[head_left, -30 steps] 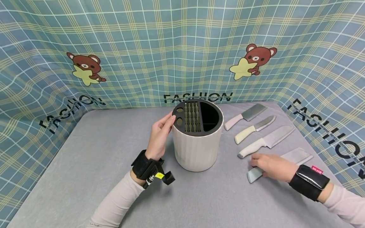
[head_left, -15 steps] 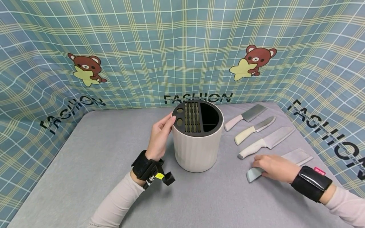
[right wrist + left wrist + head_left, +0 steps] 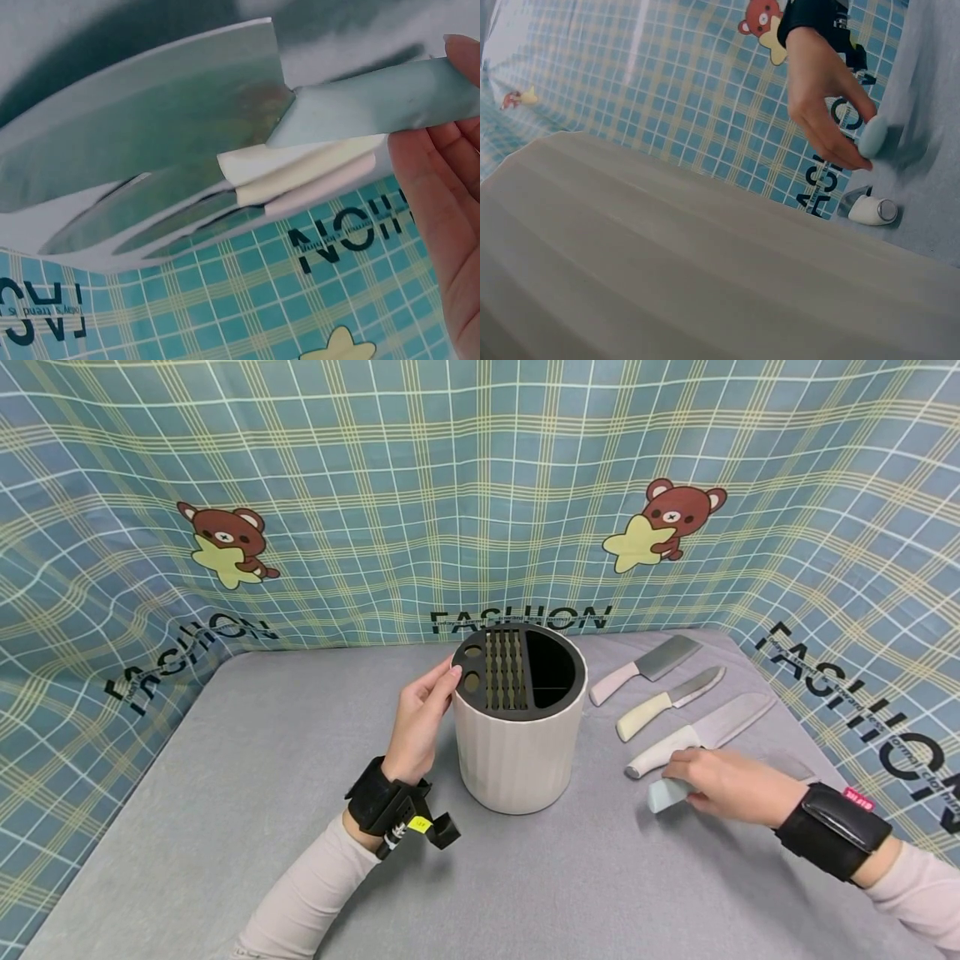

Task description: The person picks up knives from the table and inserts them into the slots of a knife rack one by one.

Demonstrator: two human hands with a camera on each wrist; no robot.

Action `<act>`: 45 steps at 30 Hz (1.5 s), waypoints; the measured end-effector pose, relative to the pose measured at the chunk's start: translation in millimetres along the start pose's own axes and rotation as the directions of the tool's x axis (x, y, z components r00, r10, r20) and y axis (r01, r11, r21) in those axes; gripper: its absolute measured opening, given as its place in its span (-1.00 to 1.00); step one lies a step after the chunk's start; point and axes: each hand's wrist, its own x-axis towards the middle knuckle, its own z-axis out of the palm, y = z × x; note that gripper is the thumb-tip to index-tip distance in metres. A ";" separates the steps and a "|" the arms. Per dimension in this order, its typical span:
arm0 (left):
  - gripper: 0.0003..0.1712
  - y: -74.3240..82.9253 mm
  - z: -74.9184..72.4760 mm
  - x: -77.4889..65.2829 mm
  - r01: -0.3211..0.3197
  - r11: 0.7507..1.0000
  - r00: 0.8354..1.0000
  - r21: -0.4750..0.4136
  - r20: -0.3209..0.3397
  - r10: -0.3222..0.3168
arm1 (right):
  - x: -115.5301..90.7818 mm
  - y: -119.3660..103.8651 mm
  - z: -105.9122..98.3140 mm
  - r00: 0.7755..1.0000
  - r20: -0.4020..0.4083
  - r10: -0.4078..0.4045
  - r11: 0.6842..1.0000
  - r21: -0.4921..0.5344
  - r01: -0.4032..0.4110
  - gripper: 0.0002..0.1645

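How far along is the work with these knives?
Done: the knife holder stands upright, the left hand holding its edge; no knife shows in the black slotted top.
In hand: the right hand grips the light-blue-handled knife, which looks raised off the gray cloth.
Remaining: the pink-handled cleaver, yellow-handled knife and white-handled knife lie on that cloth; if they belong in the knife holder, storing has barely begun.

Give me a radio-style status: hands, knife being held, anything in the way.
Left hand touching holder. Right hand gripping blue-handled knife, handle clear of table. White-handled knife close alongside; slotted top uncovered.
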 end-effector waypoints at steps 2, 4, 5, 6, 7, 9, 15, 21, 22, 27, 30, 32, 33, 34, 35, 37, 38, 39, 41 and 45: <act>-0.43 -0.2 -0.1 0.0 0.001 1.000 1.000 0.002 -0.001 -0.001 | 1.2 0.7 -3.8 1.000 -0.007 -0.001 1.000 0.003 0.001 -0.60; -0.43 -0.3 -0.2 0.1 0.000 1.000 1.000 0.000 0.000 0.000 | 2.0 1.4 -7.0 1.000 -0.014 -0.002 1.000 0.008 0.002 -0.60; -0.43 -0.4 -0.3 0.1 -0.001 1.000 1.000 0.000 0.000 0.001 | 2.2 1.5 -8.4 1.000 -0.020 -0.005 1.000 0.008 0.005 -0.60; -0.43 -0.5 -0.3 0.1 -0.002 1.000 1.000 0.000 0.001 0.002 | 2.4 1.7 -9.5 1.000 -0.028 -0.007 1.000 0.001 0.007 -0.59; -0.43 -0.6 -0.3 0.1 -0.004 1.000 1.000 -0.001 0.001 0.004 | 2.5 2.0 -10.8 1.000 -0.030 -0.008 1.000 -0.001 0.008 -0.59; -0.43 -0.7 -0.4 0.0 -0.004 1.000 1.000 -0.001 0.003 0.004 | 2.2 2.4 -13.1 0.999 -0.038 -0.006 1.000 -0.012 0.005 -0.58; -0.43 -1.3 -0.7 -0.5 -0.006 1.000 1.000 0.000 0.006 0.006 | 2.6 4.9 -20.3 0.999 -0.042 -0.004 1.000 -0.023 0.003 -0.58; -0.43 -2.0 -0.7 -0.3 -0.006 1.000 1.000 0.004 0.000 0.006 | 4.0 5.4 -28.2 0.997 -0.079 0.005 1.000 -0.027 -0.008 -0.57; -0.43 -2.1 -0.7 -0.3 -0.006 1.000 1.000 0.005 0.000 0.006 | 4.0 5.0 -30.1 0.997 -0.081 0.012 1.000 -0.026 -0.014 -0.57; -0.44 -1.5 -1.0 -0.5 -0.006 1.000 1.000 0.004 -0.001 0.006 | 5.5 3.4 -39.8 0.995 -0.095 0.038 0.998 -0.052 -0.043 -0.58; -0.43 -0.9 -1.3 -0.6 -0.003 1.000 1.000 0.006 -0.002 0.003 | 7.5 3.6 -45.7 0.993 -0.110 0.031 0.998 -0.059 -0.038 -0.58; -0.43 -0.7 -1.4 -0.7 0.002 1.000 1.000 0.006 -0.003 -0.002 | 8.4 3.7 -50.2 0.993 -0.118 0.030 0.998 -0.052 -0.036 -0.57; -0.43 -0.7 -1.5 -0.7 0.003 1.000 1.000 0.005 -0.004 -0.003 | 9.0 3.7 -52.5 0.992 -0.121 0.030 0.998 -0.046 -0.036 -0.57; -0.43 -0.6 -1.6 -0.6 0.003 1.000 1.000 0.005 -0.004 -0.003 | 9.6 3.8 -54.8 0.992 -0.126 0.030 0.998 -0.047 -0.036 -0.56; -0.43 -0.6 -1.6 -0.6 0.003 1.000 1.000 0.004 -0.004 -0.003 | 10.1 3.4 -57.2 0.990 -0.134 0.034 0.998 -0.052 -0.041 -0.57; -0.43 -0.4 -1.7 -0.6 0.004 1.000 1.000 0.005 -0.005 -0.004 | 11.2 3.2 -61.9 0.990 -0.131 0.054 0.998 -0.037 -0.060 -0.57; -0.43 -0.3 -1.7 -0.5 0.004 1.000 1.000 0.006 -0.006 -0.004 | 11.8 3.2 -64.0 0.989 -0.130 0.063 0.997 -0.034 -0.068 -0.57; -0.43 -0.3 -1.7 -0.5 0.005 1.000 1.000 0.008 -0.006 -0.005 | 12.3 3.2 -66.1 0.989 -0.126 0.075 0.996 -0.033 -0.080 -0.58; -0.43 -0.3 -1.8 -0.5 0.006 1.000 1.000 0.011 -0.007 -0.006 | 13.2 3.6 -69.9 0.989 -0.118 0.094 0.995 -0.023 -0.097 -0.58; -0.43 -0.5 -1.9 -0.5 0.004 1.000 1.000 0.013 -0.007 -0.004 | 14.8 6.5 -75.5 0.988 -0.121 0.099 0.995 -0.016 -0.102 -0.56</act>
